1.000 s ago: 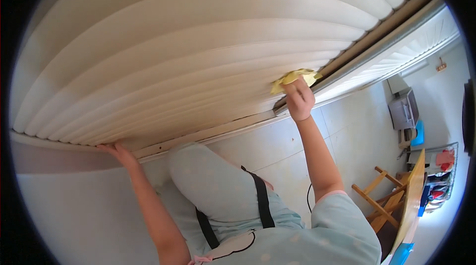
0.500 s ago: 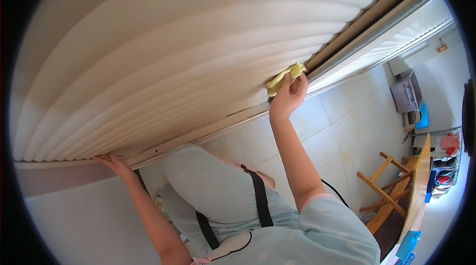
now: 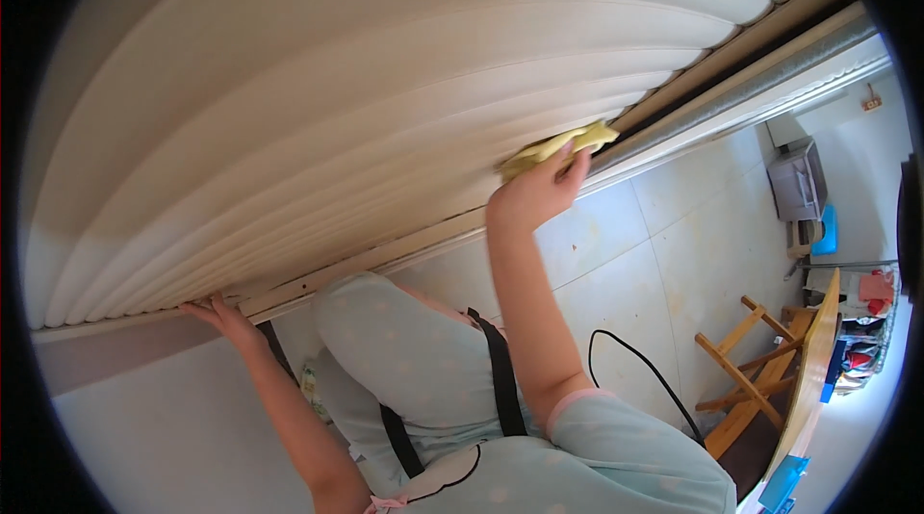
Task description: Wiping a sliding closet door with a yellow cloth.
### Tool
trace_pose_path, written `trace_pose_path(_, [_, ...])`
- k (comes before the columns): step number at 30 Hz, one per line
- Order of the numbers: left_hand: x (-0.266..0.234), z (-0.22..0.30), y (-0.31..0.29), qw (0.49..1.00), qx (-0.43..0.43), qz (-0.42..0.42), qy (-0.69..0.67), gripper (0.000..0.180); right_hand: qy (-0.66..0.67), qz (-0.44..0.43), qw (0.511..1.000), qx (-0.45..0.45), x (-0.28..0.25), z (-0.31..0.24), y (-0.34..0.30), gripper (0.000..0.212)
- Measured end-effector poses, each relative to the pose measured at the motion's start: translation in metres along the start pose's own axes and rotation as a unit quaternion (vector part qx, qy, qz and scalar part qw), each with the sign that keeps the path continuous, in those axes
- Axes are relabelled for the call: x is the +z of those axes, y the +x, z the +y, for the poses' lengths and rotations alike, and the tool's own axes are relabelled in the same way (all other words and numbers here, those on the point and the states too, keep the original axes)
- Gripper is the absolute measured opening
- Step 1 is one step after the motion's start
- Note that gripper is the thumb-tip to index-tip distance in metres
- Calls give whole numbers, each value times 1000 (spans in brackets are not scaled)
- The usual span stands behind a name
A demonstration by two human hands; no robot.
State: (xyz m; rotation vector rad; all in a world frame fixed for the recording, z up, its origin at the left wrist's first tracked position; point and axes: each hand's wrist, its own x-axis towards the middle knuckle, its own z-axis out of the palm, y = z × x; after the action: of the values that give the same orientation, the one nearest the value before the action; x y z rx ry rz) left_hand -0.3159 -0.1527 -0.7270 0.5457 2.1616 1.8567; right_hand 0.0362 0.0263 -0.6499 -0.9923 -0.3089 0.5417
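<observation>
One yellow cloth (image 3: 536, 151) pinched in right hand (image 3: 535, 194), left hand (image 3: 229, 320) spread at one ribbed panel (image 3: 375, 100)

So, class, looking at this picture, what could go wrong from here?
The yellow cloth, held in the right hand beside the dark gap along the ribbed panel, might snag there. The left hand, at another edge of the panel, could get pinched if the panel shifts. The black cable, looped against the floor in view, might trip someone.
</observation>
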Motion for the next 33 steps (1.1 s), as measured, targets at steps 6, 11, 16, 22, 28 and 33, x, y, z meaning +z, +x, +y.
trace_pose_path(6, [-2,14,-4,999,-51,11,1,78,-143,-118,983,-12,-27,9,-26,47])
trace_pose_path(11, [5,7,-4,1000,-9,17,3,75,-6,-62,998,30,-11,-13,26,35])
trace_pose_path(16, [7,28,-8,998,-47,27,-24,76,-204,-114,972,-31,-23,13,-60,33])
trace_pose_path(22, [-6,3,2,999,32,1,7,76,-241,-401,747,-473,-78,64,10,30])
trace_pose_path(28, [-15,-9,7,997,56,17,-40,79,-226,-526,507,-644,-43,-11,78,35])
trace_pose_path(33, [-8,-9,-2,997,78,-6,-14,80,-162,-601,419,-661,-36,3,71,18])
